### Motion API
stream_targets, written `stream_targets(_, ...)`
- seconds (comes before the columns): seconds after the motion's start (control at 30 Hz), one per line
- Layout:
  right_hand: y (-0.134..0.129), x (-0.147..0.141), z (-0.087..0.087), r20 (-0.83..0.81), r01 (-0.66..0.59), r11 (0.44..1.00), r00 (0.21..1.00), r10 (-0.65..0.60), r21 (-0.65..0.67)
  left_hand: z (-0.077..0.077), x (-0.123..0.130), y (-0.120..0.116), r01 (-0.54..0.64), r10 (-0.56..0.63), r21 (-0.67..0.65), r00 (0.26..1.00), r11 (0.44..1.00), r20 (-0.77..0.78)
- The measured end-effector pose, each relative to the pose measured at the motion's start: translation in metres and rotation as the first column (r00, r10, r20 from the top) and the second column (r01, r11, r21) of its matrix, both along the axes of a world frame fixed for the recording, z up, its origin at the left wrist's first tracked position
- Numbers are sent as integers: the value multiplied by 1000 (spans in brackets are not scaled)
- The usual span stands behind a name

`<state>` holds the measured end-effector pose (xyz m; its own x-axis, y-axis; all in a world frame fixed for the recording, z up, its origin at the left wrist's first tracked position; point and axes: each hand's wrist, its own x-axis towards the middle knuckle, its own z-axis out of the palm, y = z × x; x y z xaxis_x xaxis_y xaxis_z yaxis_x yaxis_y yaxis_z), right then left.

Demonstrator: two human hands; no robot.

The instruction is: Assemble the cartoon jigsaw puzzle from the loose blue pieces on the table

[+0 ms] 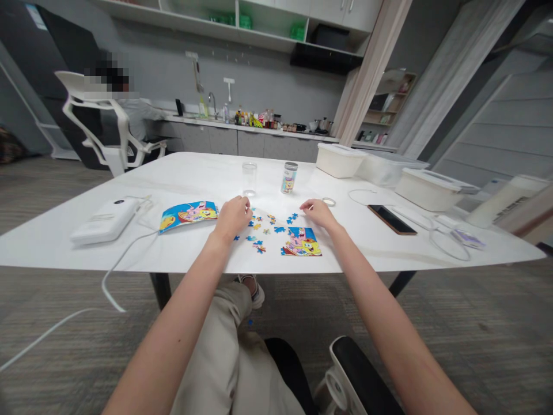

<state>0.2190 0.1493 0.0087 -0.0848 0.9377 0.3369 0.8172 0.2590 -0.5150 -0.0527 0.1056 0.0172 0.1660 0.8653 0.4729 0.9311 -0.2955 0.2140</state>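
Observation:
My left hand (pixel 235 217) rests at the left edge of a scatter of loose jigsaw pieces (pixel 257 226), its fingers curled together. Whatever those fingers may hold is hidden. On the right, my right hand (pixel 318 212) hovers by a small cluster of blue pieces (pixel 292 218), thumb and fingers a little apart with nothing visible between them. Below it lies a joined section of the puzzle (pixel 301 241) with a yellow and a pink cartoon figure. A curved picture sheet (pixel 189 215) with similar figures stands left of my left hand.
Behind the pieces stand a clear jar (pixel 249 177) and a printed can (pixel 289 177). A ring-shaped lid (pixel 329 202) lies near my right hand. Further right are a phone (pixel 391 219), cables and storage boxes (pixel 339 159). A white device (pixel 105 220) is at left. Another person (pixel 136 115) sits beyond.

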Motion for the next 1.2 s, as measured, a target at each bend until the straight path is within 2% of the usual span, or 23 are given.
stream_targets(0.13,-4,-1,1,114,-81,996,990,85,-39,1,1,-2,-49,49,-44,999,998,1)
stream_targets(0.33,-10,-6,3,149,-190,981,970,194,-37,4,2,-4,-85,84,-74,996,994,-22)
stream_targets(0.47,-10,-4,3,141,-199,979,969,203,-45,5,2,-5,-155,151,-84,987,984,-57)
stream_targets(0.6,-8,-4,2,148,-184,982,971,186,-31,4,2,-5,-175,167,-92,982,980,-89)
stream_targets(0.77,-6,-8,-1,104,-252,967,964,247,38,1,2,-3,-103,99,-76,993,992,-62)
stream_targets(0.9,-7,-9,-1,121,-285,959,951,284,-13,-3,1,1,1,-5,-67,999,998,-47)
stream_targets(1.03,-8,-8,0,121,-295,955,948,296,-23,-7,1,5,117,-129,-122,987,986,-94)
stream_targets(1.2,-9,-9,0,120,-303,952,945,305,-34,-6,2,5,131,-160,-184,976,974,-150)
